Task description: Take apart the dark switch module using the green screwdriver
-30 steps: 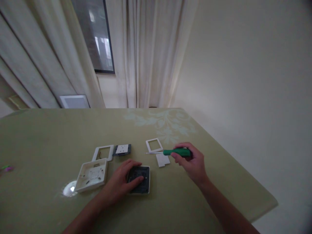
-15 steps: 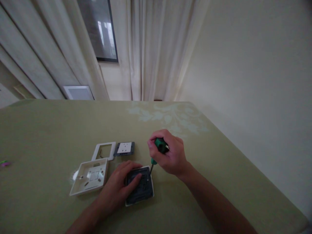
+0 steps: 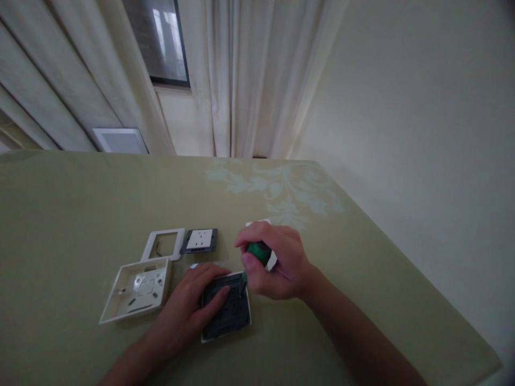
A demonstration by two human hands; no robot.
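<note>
Pale green tablecloth (image 3: pixel 362 279), cream curtains (image 3: pixel 265 80) & plain wall (image 3: pixel 422 134) in bkgd. R hand (image 3: pixel 281 260) clenched round screwdriver (image 3: pixel 259 253), green handle in fist, shaft below it. Long axis steep: shaft points down & slightly L, tip at R part of dark plate (image 3: pixel 231 316); contact can't be confirmed. Plate's dark face up, roughly square, turned a bit, white edge showing. Any markings on it too dim to read. L hand (image 3: pixel 195 300) lies over plate's L side, thumb on top; can't tell if gripping or only resting. Further L: white box (image 3: pixel 145 287), open side up; white frame (image 3: pixel 179 245) just beyond, socket insert (image 3: pixel 200 239) beside frame, holes up.
</note>
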